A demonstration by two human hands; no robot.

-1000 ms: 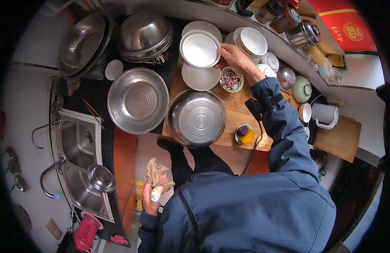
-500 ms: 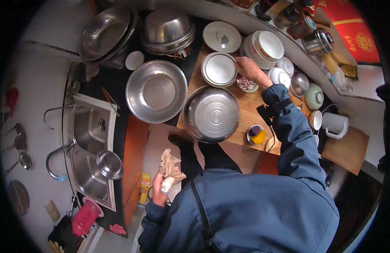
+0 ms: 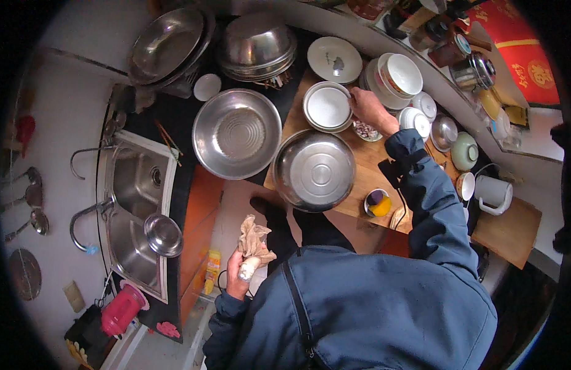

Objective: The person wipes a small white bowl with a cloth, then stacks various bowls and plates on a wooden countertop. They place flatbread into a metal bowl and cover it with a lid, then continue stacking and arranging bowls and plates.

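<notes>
My left hand, low in the middle, is closed around a crumpled tan wrapper, paper or cloth. A white rounded end pokes out of its lower side; I cannot tell what it is. At the counter, my right hand pinches the right rim of a white bowl, which sits nested in another bowl. Beside that wrist, a small dish of chopped pinkish-white pieces is partly hidden. An upside-down steel basin lies nearer to me on the wooden board.
A wide steel basin stands left of the board, a white plate behind it. Stacked white bowls line the back right. A small bowl with purple and yellow pieces sits near the front edge. The double sink is at left.
The whole view has shifted slightly, so things sit a little further right. My right hand stays at the bowl's rim, and my left hand keeps hold of the tan wrapper.
</notes>
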